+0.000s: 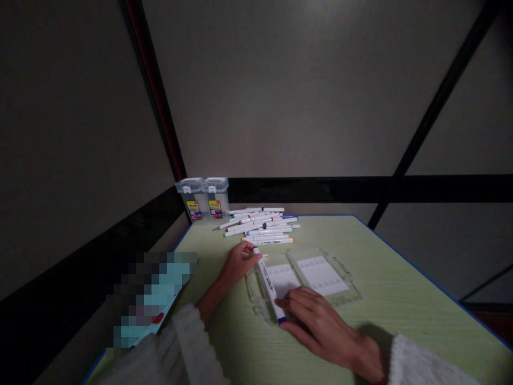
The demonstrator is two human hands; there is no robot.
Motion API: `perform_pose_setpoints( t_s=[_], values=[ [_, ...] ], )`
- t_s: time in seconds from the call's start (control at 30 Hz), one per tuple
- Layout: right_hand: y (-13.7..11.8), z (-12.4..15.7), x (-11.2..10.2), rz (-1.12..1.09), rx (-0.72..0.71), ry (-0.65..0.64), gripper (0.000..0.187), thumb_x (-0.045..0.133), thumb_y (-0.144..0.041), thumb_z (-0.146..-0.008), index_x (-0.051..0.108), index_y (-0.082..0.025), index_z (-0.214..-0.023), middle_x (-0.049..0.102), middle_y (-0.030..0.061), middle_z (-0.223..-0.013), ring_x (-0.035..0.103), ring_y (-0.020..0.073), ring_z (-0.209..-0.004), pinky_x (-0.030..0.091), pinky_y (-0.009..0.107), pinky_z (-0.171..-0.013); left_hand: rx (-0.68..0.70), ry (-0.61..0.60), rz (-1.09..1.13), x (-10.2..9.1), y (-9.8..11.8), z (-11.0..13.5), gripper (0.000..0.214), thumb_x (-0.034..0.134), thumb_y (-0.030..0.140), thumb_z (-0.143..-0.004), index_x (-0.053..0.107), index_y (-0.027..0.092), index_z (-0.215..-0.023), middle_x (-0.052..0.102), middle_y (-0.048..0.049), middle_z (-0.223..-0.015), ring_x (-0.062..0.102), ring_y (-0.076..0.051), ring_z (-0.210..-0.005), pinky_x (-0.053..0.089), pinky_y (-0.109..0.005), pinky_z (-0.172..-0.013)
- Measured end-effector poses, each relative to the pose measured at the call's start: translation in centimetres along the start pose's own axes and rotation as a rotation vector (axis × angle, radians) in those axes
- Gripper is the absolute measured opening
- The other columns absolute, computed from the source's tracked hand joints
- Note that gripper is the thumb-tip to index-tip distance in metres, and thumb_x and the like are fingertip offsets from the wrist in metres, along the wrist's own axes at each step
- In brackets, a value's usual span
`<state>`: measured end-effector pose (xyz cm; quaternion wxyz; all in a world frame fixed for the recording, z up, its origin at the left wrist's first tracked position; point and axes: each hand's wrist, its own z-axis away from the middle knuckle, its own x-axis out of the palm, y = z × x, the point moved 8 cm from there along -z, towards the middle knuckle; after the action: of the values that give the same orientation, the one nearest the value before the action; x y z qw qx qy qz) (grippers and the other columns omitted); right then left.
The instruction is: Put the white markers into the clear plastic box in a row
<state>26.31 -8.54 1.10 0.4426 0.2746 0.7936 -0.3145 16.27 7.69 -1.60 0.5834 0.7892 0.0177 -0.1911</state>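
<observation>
A white marker pen [267,280] with dark blue ends slants over the left side of a clear plastic tray [348,295]. My left hand [239,262] pinches its far end between thumb and fingers. Around the near end, the thumb and fingers of my right hand [316,323] are closed. Two white paper sheets [324,275] with rows of small marks lie in the tray. Just beyond it is a loose pile of white marker pens [262,222] with coloured ends.
Two clear lidded boxes [216,200] with yellow labels stand at the table's far left corner. A blurred-out light blue object [160,299] lies along the left edge. Panelled walls rise behind and left of the pale green table [401,299].
</observation>
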Motion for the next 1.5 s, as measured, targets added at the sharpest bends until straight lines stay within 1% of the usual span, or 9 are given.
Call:
perform_pose_setpoints(
  t_s=[0.07,0.27,0.47,0.63,0.8,0.97,1.13,1.33,1.5],
  values=[
    [0.2,0.0,-0.6,-0.008,-0.005,0.061,0.02,0.042,-0.029,-0.087,0.054,-0.015,-0.096,0.06,0.0079,-0.082,0.055,0.0192,-0.077,0.046,0.033,-0.07,0.005,0.06,0.035,-0.6,0.4,-0.1,0.015,0.063,0.022,-0.058,0.056,0.016,-0.069,0.059,-0.0013,-0.074,0.055,-0.013,-0.071,0.043,-0.024,-0.064],
    [1.3,0.4,-2.4,-0.024,0.02,0.242,0.018,0.04,-0.022,-0.087,0.053,-0.016,-0.098,0.063,0.0071,-0.081,0.059,0.0174,-0.075,0.048,0.032,-0.067,-0.04,0.177,0.209,-1.9,0.8,-0.1,0.02,0.065,0.025,-0.057,0.051,0.016,-0.068,0.059,0.0,-0.066,0.055,-0.012,-0.065,0.043,-0.024,-0.062],
    [2.8,0.9,-3.4,-0.042,0.093,0.381,0.018,0.042,-0.02,-0.085,0.054,-0.016,-0.098,0.065,0.009,-0.086,0.061,0.0177,-0.077,0.051,0.032,-0.068,-0.037,0.228,0.253,-2.7,0.7,-0.1,0.022,0.064,0.033,-0.059,0.051,0.016,-0.067,0.062,-0.0004,-0.067,0.057,-0.013,-0.066,0.043,-0.024,-0.063],
    [3.9,0.9,-3.5,-0.071,0.141,0.4,0.018,0.043,-0.022,-0.085,0.056,-0.015,-0.096,0.066,0.0091,-0.087,0.063,0.0171,-0.076,0.052,0.029,-0.066,-0.031,0.22,0.215,-2.7,1.0,0.1,0.02,0.057,0.036,-0.064,0.052,0.016,-0.067,0.063,-0.0003,-0.066,0.057,-0.013,-0.065,0.041,-0.023,-0.061],
    [5.0,1.2,-3.3,-0.075,0.203,0.407,0.02,0.043,-0.024,-0.085,0.057,-0.015,-0.094,0.066,0.0088,-0.084,0.063,0.0176,-0.074,0.051,0.03,-0.064,-0.074,0.195,0.22,-2.4,1.1,0.4,0.018,0.057,0.034,-0.064,0.053,0.016,-0.067,0.062,0.0002,-0.062,0.057,-0.013,-0.062,0.04,-0.023,-0.058],
    [6.3,1.6,-3.5,-0.042,0.267,0.418,0.018,0.044,-0.026,-0.084,0.057,-0.017,-0.093,0.066,0.0069,-0.078,0.062,0.0178,-0.068,0.05,0.031,-0.06,-0.067,0.172,0.219,-2.2,1.3,0.5,0.019,0.057,0.034,-0.063,0.053,0.016,-0.066,0.061,0.0003,-0.059,0.055,-0.012,-0.059,0.039,-0.023,-0.057],
    [6.6,1.5,-4.0,-0.016,0.205,0.393,0.017,0.043,-0.025,-0.086,0.057,-0.016,-0.088,0.065,0.0084,-0.081,0.062,0.0178,-0.069,0.05,0.029,-0.061,-0.06,0.15,0.251,-2.1,1.6,0.5,0.018,0.058,0.032,-0.062,0.056,0.015,-0.069,0.062,0.0001,-0.061,0.055,-0.011,-0.058,0.039,-0.022,-0.057],
    [5.8,1.5,-4.8,0.061,0.096,0.409,0.017,0.041,-0.02,-0.087,0.057,-0.016,-0.087,0.065,0.0088,-0.082,0.062,0.0169,-0.071,0.051,0.028,-0.063,-0.06,0.135,0.248,-2.1,1.9,0.7,0.022,0.057,0.031,-0.065,0.059,0.014,-0.078,0.066,-0.003,-0.07,0.057,-0.013,-0.062,0.04,-0.023,-0.058],
    [6.9,2.0,-5.9,0.134,0.111,0.462,0.016,0.043,-0.021,-0.086,0.058,-0.016,-0.086,0.066,0.0088,-0.084,0.063,0.0177,-0.074,0.051,0.029,-0.066,-0.071,0.128,0.234,-2.1,1.6,0.7,0.03,0.056,0.033,-0.064,0.058,0.014,-0.087,0.066,-0.0033,-0.074,0.057,-0.013,-0.062,0.04,-0.024,-0.058]
  ],
)
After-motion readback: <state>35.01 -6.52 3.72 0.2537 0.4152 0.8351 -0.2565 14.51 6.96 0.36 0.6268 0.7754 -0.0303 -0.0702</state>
